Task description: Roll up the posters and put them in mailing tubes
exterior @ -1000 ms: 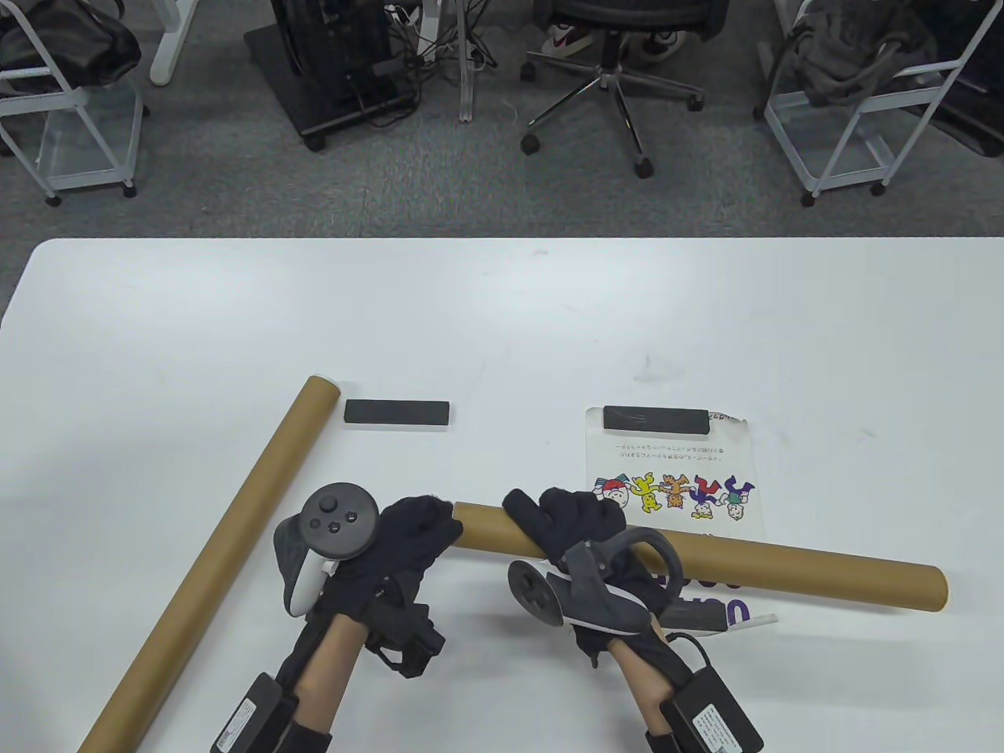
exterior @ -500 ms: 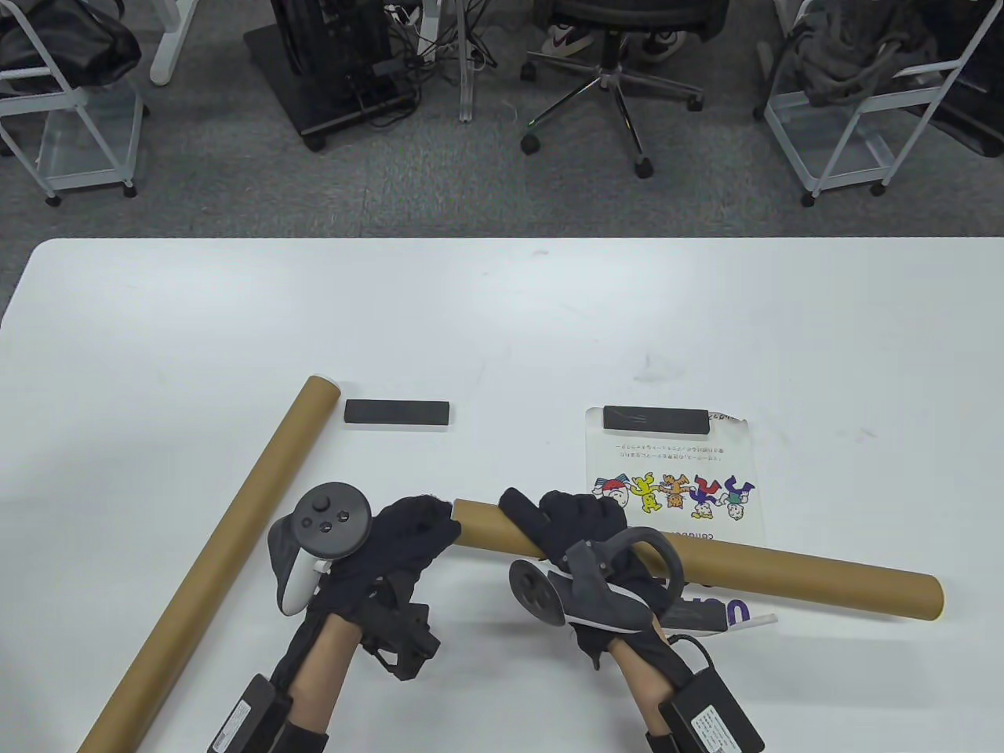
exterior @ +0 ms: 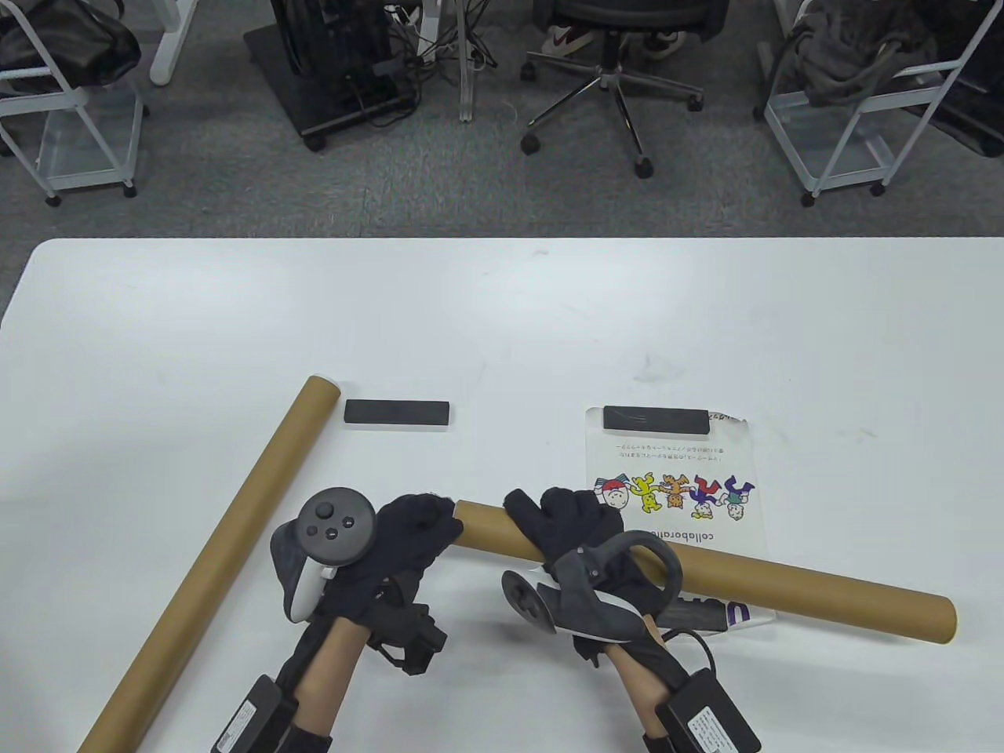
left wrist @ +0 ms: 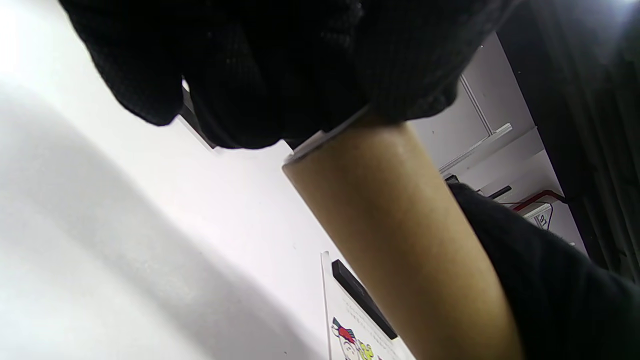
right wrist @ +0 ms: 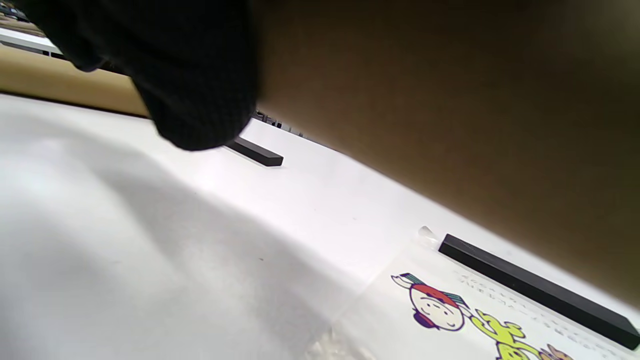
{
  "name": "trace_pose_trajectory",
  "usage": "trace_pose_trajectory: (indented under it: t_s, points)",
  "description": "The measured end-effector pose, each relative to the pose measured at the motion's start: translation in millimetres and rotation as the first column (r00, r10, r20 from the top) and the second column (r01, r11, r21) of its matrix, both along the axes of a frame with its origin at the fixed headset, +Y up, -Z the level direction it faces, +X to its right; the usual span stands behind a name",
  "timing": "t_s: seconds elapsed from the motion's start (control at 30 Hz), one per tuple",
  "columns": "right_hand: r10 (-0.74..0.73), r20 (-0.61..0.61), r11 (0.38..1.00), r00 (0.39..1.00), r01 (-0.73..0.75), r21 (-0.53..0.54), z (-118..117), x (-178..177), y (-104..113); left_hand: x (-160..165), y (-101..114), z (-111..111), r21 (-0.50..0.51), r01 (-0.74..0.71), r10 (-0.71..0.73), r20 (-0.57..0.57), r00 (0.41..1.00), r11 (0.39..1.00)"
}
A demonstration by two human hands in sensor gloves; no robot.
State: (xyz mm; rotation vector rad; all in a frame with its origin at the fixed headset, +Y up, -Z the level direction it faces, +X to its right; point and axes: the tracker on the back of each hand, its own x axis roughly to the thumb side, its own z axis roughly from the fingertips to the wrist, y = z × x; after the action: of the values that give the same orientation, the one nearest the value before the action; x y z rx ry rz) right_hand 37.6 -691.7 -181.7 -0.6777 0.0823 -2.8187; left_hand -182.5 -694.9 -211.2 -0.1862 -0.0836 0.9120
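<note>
Landmark: held mailing tube (exterior: 784, 580), lying across the worktop (exterior: 502, 314) w/ its right end lower in table view. Well left of it, a second tube (exterior: 220, 549) lies diagonally, untouched. Beyond that tube's far end, a black bar (exterior: 397, 412). Left hand (exterior: 400, 541) is clenched over the held tube's left end, on a white rim there (left wrist: 320, 140). Right hand (exterior: 576, 525) grips the tube just right of that end. Under and behind the tube's middle: flat poster (exterior: 674, 486), 2nd black bar (exterior: 656, 418) on its far edge.
</note>
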Motion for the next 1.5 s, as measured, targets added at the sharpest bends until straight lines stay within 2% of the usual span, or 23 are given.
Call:
trace_pose_trajectory:
  t_s: [0.1, 0.33, 0.47, 0.6, 0.67, 0.77, 0.93, 1.17, 1.27, 1.5]
  points:
    - [0.012, 0.002, 1.0, 1.0, -0.012, -0.029, -1, -1, -1, -1, -3, -1, -0.035, -0.031, 0.031, 0.003, 1.0, 0.999]
    - [-0.062, -0.005, 0.996, 0.998, 0.061, -0.063, -2, 0, -1, -3, 1, -2, -0.002, -0.037, 0.037, 0.06, 0.998, 0.999]
    - [-0.071, -0.004, 0.997, 0.997, 0.07, -0.042, -1, 0, 0, -4, 0, -3, -0.015, -0.068, 0.069, 0.068, 0.995, 0.998]
    - [-0.055, -0.002, 0.998, 0.998, 0.055, 0.007, -1, 1, 0, -5, -5, -4, -0.08, -0.083, 0.089, 0.079, 0.993, 0.993]
    - [-0.046, -0.008, 0.999, 0.999, 0.046, 0.02, -2, 3, 0, -4, -9, -3, -0.087, -0.102, 0.105, 0.029, 0.994, 0.991]
    - [-0.02, 0.001, 1.0, 1.0, 0.02, 0.01, -1, 1, 1, 0, -6, -2, -0.051, -0.052, 0.051, -0.029, 0.998, 0.997]
    - [0.005, 0.001, 1.0, 1.0, -0.005, 0.011, -2, 0, -3, 0, -3, -2, -0.087, -0.055, 0.051, -0.048, 0.998, 0.995]
    - [-0.01, -0.025, 0.999, 1.0, 0.009, -0.047, 0, -6, -5, -6, -7, -6, -0.12, -0.06, 0.064, 0.03, 0.997, 0.991]
    - [-0.027, -0.022, 0.999, 0.999, 0.026, -0.019, 0, -5, -3, -9, -7, -7, -0.122, -0.117, 0.124, 0.052, 0.991, 0.986]
    - [-0.039, -0.02, 0.999, 0.999, 0.038, -0.012, 1, -2, -1, -11, -10, -9, -0.135, -0.151, 0.165, 0.097, 0.982, 0.979]
